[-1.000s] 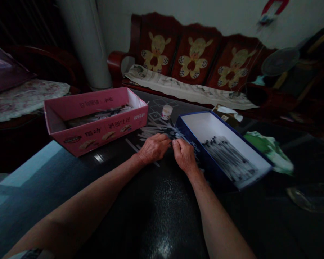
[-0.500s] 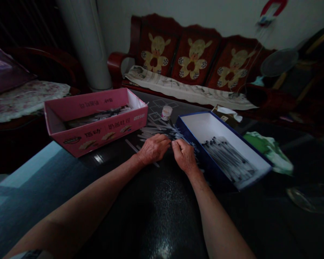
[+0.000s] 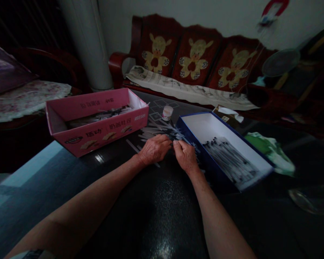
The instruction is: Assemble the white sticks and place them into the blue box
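My left hand (image 3: pixel 154 149) and my right hand (image 3: pixel 185 155) rest close together on a dark glossy table (image 3: pixel 156 212), fingertips meeting over a loose heap of thin pale sticks (image 3: pixel 157 130). Both hands are curled in a pinch; what the fingers grip is too small and dim to name. To the right stands a blue box with a white inside (image 3: pixel 205 126) that holds a bundle of dark-tipped sticks (image 3: pixel 228 158). At the left stands a pink carton (image 3: pixel 97 118) with more sticks in it.
A small white jar (image 3: pixel 166 112) stands behind the heap. Green and white cloth (image 3: pixel 270 151) lies right of the blue box. A red wooden sofa (image 3: pixel 194 57) with bear cushions runs behind the table, with a white column (image 3: pixel 89 43) at the left.
Both hands have stayed at the stick heap with only small finger movements. The view has shifted slightly.
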Action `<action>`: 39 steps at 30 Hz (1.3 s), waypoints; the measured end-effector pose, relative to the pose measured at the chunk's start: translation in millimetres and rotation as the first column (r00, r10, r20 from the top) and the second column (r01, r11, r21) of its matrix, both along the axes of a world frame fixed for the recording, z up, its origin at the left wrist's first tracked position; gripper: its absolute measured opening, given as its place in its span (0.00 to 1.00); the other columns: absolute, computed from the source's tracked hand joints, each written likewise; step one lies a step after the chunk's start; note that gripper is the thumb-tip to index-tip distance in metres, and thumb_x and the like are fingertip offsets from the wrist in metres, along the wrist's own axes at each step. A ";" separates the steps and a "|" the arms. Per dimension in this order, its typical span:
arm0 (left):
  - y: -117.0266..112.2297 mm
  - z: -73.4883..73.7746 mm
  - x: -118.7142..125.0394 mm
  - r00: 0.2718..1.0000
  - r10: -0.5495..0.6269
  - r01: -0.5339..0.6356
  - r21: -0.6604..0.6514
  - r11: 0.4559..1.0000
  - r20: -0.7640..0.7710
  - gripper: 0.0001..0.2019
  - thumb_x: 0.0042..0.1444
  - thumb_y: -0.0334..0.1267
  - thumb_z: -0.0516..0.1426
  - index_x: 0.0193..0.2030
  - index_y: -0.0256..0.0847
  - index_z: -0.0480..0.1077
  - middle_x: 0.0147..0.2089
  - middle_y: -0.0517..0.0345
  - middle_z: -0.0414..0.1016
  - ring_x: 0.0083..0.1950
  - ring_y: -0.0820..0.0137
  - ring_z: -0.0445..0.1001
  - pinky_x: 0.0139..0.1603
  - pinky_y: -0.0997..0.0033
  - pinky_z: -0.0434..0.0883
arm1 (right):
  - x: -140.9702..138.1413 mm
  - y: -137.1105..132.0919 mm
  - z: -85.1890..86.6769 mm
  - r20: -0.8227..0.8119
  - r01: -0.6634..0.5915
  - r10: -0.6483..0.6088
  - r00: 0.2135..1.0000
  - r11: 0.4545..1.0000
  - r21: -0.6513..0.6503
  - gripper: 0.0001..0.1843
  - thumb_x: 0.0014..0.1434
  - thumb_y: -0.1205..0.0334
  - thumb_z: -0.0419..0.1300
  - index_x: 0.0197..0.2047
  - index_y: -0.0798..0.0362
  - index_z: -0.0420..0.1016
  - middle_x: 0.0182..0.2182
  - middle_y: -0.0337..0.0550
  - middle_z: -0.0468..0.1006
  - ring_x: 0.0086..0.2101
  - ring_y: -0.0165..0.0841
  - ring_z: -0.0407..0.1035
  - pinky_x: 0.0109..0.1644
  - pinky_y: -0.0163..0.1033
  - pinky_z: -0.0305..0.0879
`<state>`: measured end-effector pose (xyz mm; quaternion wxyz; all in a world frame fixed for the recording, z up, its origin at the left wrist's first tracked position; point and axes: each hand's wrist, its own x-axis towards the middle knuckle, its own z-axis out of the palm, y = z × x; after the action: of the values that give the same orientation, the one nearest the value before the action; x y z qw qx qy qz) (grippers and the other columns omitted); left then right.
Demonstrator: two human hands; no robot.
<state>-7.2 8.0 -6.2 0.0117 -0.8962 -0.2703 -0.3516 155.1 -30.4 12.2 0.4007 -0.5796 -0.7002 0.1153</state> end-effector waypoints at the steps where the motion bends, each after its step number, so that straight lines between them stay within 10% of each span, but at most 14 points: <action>1: -0.2 0.0 0.2 1.000 -0.002 0.002 0.002 1.000 0.000 0.14 0.66 0.36 0.46 0.44 0.35 0.72 0.41 0.48 0.74 0.43 0.66 0.72 0.47 0.64 0.73 | -0.1 0.0 -0.2 -0.004 0.022 -0.022 1.000 1.000 -0.018 0.23 0.64 0.51 0.46 0.20 0.49 0.63 0.19 0.42 0.71 0.24 0.33 0.64 0.31 0.38 0.57; 21: 0.6 -0.5 -0.6 1.000 0.019 -0.019 -0.003 1.000 -0.024 0.15 0.67 0.37 0.46 0.41 0.35 0.72 0.40 0.49 0.73 0.42 0.67 0.71 0.46 0.66 0.72 | 1.5 -1.1 1.1 -0.007 -0.058 0.058 0.998 0.998 -0.008 0.20 0.63 0.52 0.49 0.23 0.50 0.68 0.20 0.39 0.72 0.25 0.32 0.66 0.30 0.36 0.58; 29: -2.5 9.8 -0.9 0.976 0.134 -0.150 0.082 0.985 0.173 0.11 0.63 0.39 0.52 0.46 0.36 0.72 0.46 0.47 0.75 0.48 0.63 0.71 0.50 0.60 0.69 | 2.2 5.7 -4.4 -0.407 0.058 -0.160 0.899 0.966 -0.251 0.22 0.57 0.44 0.54 0.23 0.52 0.72 0.20 0.41 0.75 0.19 0.31 0.67 0.20 0.34 0.58; 34: -0.6 6.7 -1.0 0.809 0.408 -0.274 -0.344 0.898 0.423 0.18 0.64 0.45 0.50 0.28 0.38 0.70 0.25 0.58 0.71 0.28 0.73 0.70 0.33 0.74 0.67 | -1.4 5.8 -0.4 -0.662 0.033 -0.289 0.692 0.928 -0.370 0.22 0.52 0.42 0.59 0.27 0.55 0.73 0.22 0.44 0.77 0.18 0.27 0.67 0.15 0.29 0.53; 39: 6.5 8.7 -1.4 0.636 0.460 0.144 -0.681 0.718 0.620 0.20 0.60 0.54 0.51 0.33 0.38 0.72 0.29 0.59 0.73 0.24 0.76 0.70 0.25 0.77 0.67 | -20.0 -6.3 5.4 -0.739 -0.323 -0.098 0.667 0.856 -0.405 0.22 0.50 0.42 0.63 0.27 0.55 0.74 0.23 0.42 0.77 0.19 0.25 0.68 0.16 0.27 0.53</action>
<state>-8.6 14.5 2.5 -0.3948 -0.5744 -0.4419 -0.5647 135.1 -36.7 17.7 0.4742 -0.5200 -0.4582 0.5430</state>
